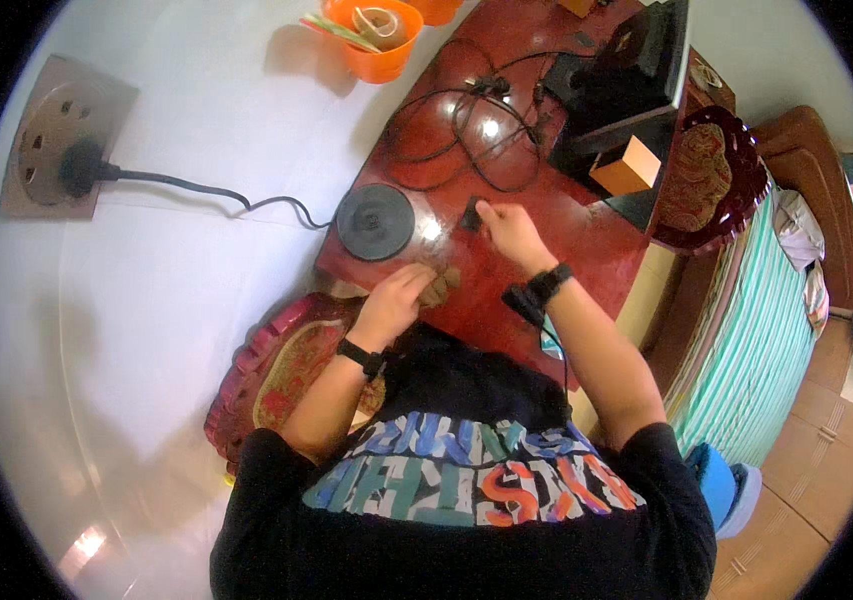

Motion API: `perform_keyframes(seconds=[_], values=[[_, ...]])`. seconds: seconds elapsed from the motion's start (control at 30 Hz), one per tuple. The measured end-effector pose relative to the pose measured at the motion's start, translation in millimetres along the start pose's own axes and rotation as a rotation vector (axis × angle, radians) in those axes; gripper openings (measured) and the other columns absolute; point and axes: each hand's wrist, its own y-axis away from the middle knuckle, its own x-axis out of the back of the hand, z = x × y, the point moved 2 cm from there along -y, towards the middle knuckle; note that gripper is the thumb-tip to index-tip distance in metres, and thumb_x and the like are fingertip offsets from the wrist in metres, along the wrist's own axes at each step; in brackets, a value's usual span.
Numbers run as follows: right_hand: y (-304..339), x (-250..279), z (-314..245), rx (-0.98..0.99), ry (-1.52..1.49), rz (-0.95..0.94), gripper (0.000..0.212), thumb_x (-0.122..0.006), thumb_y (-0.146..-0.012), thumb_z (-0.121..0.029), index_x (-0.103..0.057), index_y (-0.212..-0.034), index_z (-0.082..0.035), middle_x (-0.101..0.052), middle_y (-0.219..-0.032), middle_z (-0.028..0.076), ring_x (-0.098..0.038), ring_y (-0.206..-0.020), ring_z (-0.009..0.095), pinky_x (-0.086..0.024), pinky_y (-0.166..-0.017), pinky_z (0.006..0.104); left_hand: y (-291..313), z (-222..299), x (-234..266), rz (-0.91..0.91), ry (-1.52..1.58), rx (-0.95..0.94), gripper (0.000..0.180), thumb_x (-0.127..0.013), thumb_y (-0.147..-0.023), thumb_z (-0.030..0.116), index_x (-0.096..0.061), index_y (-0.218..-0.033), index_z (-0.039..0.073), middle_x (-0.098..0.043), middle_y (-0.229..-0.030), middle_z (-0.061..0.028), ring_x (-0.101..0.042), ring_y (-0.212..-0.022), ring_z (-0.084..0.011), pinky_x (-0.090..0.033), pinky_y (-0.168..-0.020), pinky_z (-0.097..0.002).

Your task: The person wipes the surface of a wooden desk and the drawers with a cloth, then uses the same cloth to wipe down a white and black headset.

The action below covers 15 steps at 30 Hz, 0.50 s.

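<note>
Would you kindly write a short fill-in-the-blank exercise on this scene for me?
1. The hand holding the small black object is the person's ____ one.
2. The black disc rests on a table coloured ____.
3. The black plug sits in the wall socket at the picture's ____ side.

Missing words: right; red; left.

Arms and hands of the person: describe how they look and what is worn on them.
The left hand and right hand wear no gloves. Short black fabric sleeves leave both forearms bare. A black strap-like wristband circles the left wrist; a bulkier black wristband circles the right, with a thin black cable trailing from it.
</note>
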Motion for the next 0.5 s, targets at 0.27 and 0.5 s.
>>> perform_keyframes(seconds=[0.27,0.5], values=[[-81.2,-39.5,4.1,-0.113,0.268,-0.028,0.045,-0.058,-0.091,-0.041,-0.07,-0.089,0.002,-0.069,-0.095,0.025,-0.064,-0.095,0.043,-0.05,-0.086,0.0454,23.2,-64.0,-21.0,0.193,0.27,0.595,0.038,-0.056,-0.084,-0.007,-0.057,-0.121,-0.003,-0.065,-0.113,-0.0229,-0.064,-0.104,-0.0349,-0.049,-0.09,-0.0392],[-58.4,-45.9,44.1,-0.106,0.365,0.127,0.052,-0.059,-0.091,-0.042,-0.061,-0.118,0.003,-0.067,-0.103,0.029,-0.063,-0.101,0.046,-0.05,-0.09,0.048,2.6,-74.2,-18.6,0.58,0.252,0.693,0.029,-0.055,-0.097,0.013,-0.057,-0.12,-0.004,-0.066,-0.112,-0.0223,-0.064,-0.103,-0.0335,-0.048,-0.09,-0.038]])
